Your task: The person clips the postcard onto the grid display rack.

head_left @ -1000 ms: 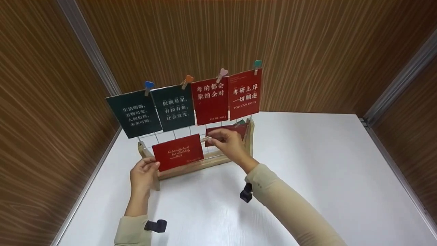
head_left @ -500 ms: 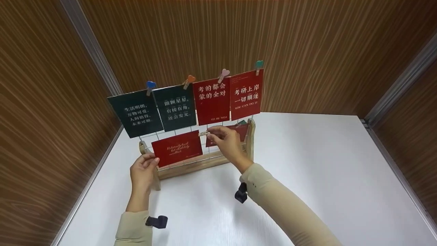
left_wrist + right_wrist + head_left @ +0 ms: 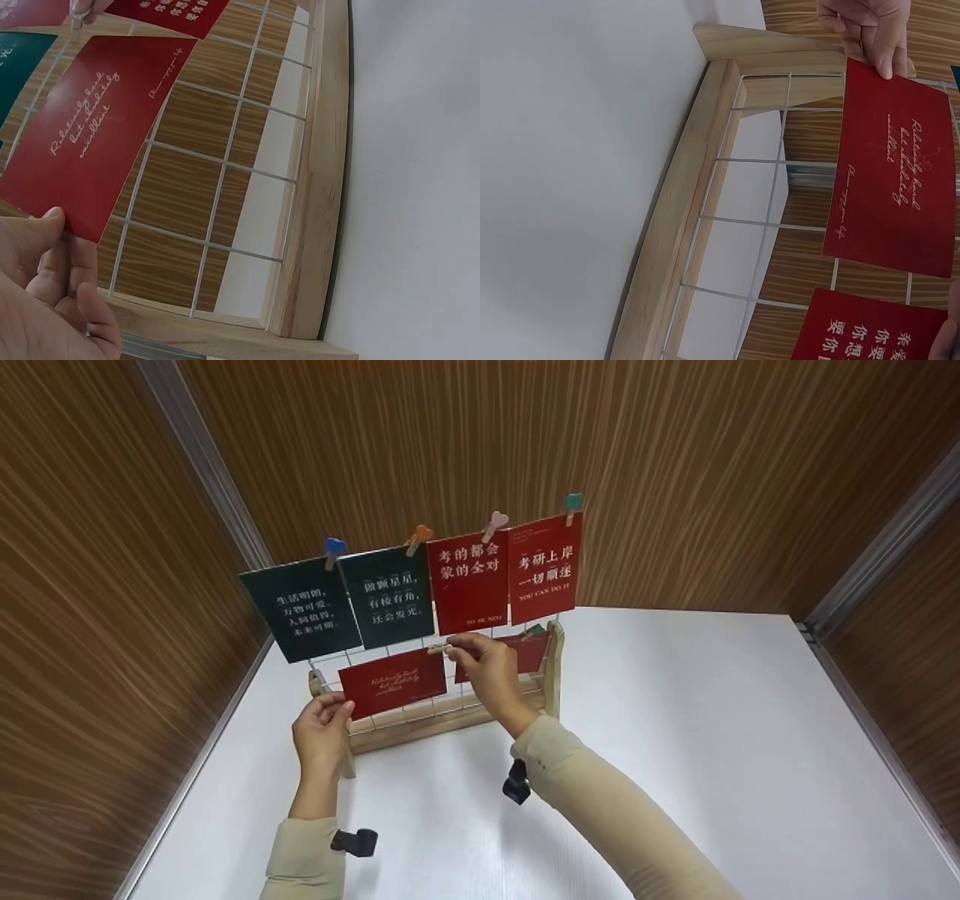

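Note:
A red card [image 3: 394, 684] with white script is held against the wire grid of a wooden-framed stand [image 3: 427, 730]. My left hand [image 3: 321, 727] pinches it by the left edge, thumb on the printed face in the left wrist view. At its upper right corner, my right hand [image 3: 489, 673] pinches a small wooden clothespin [image 3: 437, 649], which overlaps the card's top edge. The clothespin [image 3: 76, 28] shows above the card's far end in the left wrist view. Another red card [image 3: 529, 651], clipped lower right on the grid, is partly hidden behind my right hand.
Along the grid's top hang two dark green cards [image 3: 300, 611] and two red cards [image 3: 471, 585], under blue [image 3: 334, 545], orange, pink and teal [image 3: 574, 501] heart clothespins. The stand rests on a white table [image 3: 675, 720], with wood-grain panels [image 3: 675, 472] behind and beside it.
The red card has risen a little toward the grid's upper row. My right hand has moved left and slightly up, bringing the clothespin from beside the card onto its upper right corner.

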`<act>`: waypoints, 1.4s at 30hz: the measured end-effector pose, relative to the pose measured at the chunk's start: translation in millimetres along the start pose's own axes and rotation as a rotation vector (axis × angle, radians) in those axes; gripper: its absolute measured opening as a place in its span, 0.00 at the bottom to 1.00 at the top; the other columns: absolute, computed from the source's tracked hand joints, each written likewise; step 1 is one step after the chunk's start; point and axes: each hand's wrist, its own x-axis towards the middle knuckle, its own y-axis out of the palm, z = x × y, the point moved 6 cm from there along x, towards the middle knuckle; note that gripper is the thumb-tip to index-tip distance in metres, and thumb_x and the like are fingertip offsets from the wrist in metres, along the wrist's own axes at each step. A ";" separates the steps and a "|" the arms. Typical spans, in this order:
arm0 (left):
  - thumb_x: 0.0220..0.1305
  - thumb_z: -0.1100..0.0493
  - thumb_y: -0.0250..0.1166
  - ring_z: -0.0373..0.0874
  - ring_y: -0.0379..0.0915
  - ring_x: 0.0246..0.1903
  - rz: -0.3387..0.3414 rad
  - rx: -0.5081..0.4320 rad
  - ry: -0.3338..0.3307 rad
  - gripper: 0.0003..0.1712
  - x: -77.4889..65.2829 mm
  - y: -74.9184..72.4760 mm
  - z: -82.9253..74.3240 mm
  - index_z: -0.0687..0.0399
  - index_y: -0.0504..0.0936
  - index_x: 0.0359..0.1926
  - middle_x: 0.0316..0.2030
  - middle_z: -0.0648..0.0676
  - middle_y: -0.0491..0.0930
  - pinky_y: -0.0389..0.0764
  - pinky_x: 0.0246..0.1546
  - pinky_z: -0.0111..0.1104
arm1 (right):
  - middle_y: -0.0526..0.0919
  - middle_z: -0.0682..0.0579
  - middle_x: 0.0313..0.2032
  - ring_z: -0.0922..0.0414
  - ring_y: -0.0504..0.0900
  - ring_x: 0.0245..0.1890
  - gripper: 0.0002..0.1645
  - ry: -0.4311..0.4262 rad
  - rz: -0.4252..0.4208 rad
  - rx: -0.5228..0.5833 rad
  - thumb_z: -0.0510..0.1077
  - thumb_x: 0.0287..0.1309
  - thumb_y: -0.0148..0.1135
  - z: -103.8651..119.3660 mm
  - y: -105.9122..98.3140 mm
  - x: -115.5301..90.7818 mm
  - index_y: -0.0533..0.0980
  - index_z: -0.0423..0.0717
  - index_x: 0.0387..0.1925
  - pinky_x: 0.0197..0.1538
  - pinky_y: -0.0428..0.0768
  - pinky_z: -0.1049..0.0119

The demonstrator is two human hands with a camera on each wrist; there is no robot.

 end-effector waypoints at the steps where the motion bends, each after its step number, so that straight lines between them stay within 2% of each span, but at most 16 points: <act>1: 0.62 0.70 0.63 0.33 0.75 0.33 -0.009 -0.004 0.005 0.09 -0.3 0.8 -0.1 0.70 0.77 0.43 0.37 0.61 0.81 0.76 0.36 0.21 | 0.86 0.53 0.31 0.57 0.82 0.29 0.07 -0.008 -0.008 0.000 0.37 0.56 0.66 0.6 0.3 0.2 0.84 0.42 0.38 0.27 0.75 0.71; 5: 0.60 0.72 0.63 0.35 0.76 0.34 -0.042 -0.040 0.038 0.09 -1.0 2.6 -2.0 0.73 0.77 0.42 0.37 0.63 0.82 0.75 0.35 0.20 | 0.86 0.52 0.32 0.62 0.83 0.30 0.07 -0.037 -0.029 -0.012 0.36 0.56 0.65 2.6 0.8 0.7 0.84 0.41 0.38 0.30 0.77 0.72; 11: 0.60 0.71 0.64 0.39 0.78 0.37 -0.063 -0.030 0.062 0.09 -1.1 4.0 -2.5 0.72 0.78 0.42 0.38 0.63 0.82 0.76 0.37 0.20 | 0.86 0.53 0.34 0.63 0.83 0.31 0.07 -0.051 -0.035 -0.009 0.36 0.58 0.64 2.8 -0.6 2.2 0.84 0.41 0.39 0.33 0.79 0.70; 22: 0.60 0.72 0.63 0.41 0.78 0.38 -0.105 -0.051 0.065 0.09 -1.4 6.3 -3.9 0.72 0.78 0.41 0.38 0.64 0.82 0.75 0.38 0.21 | 0.86 0.54 0.35 0.61 0.84 0.32 0.09 0.042 0.035 0.008 0.37 0.58 0.64 2.4 4.8 8.7 0.84 0.43 0.41 0.41 0.80 0.70; 30: 0.59 0.73 0.64 0.35 0.78 0.33 -0.123 -0.052 0.078 0.08 -2.5 8.0 -4.2 0.74 0.79 0.40 0.36 0.65 0.82 0.76 0.35 0.20 | 0.86 0.49 0.36 0.60 0.84 0.30 0.09 0.023 0.051 0.015 0.34 0.57 0.65 3.9 10.9 10.9 0.84 0.38 0.40 0.39 0.80 0.71; 34: 0.59 0.72 0.64 0.37 0.78 0.34 -0.125 -0.044 0.071 0.08 -2.5 8.0 -2.5 0.74 0.79 0.40 0.37 0.65 0.82 0.75 0.36 0.20 | 0.86 0.50 0.36 0.61 0.84 0.29 0.09 0.033 0.063 0.004 0.35 0.57 0.64 4.2 13.7 10.6 0.84 0.39 0.40 0.38 0.80 0.71; 39: 0.58 0.73 0.65 0.42 0.80 0.37 -0.139 -0.049 0.084 0.09 -3.1 7.1 -3.4 0.75 0.79 0.40 0.38 0.67 0.82 0.75 0.35 0.20 | 0.86 0.52 0.35 0.62 0.84 0.28 0.09 0.030 0.077 -0.041 0.36 0.58 0.64 5.7 14.5 9.7 0.84 0.41 0.40 0.25 0.78 0.72; 42: 0.58 0.73 0.65 0.41 0.79 0.36 -0.138 -0.045 0.088 0.09 -3.5 7.2 -4.5 0.75 0.79 0.40 0.38 0.68 0.82 0.75 0.35 0.19 | 0.86 0.52 0.35 0.62 0.84 0.28 0.09 0.034 0.086 -0.047 0.36 0.58 0.64 5.1 14.6 9.2 0.84 0.41 0.41 0.23 0.76 0.72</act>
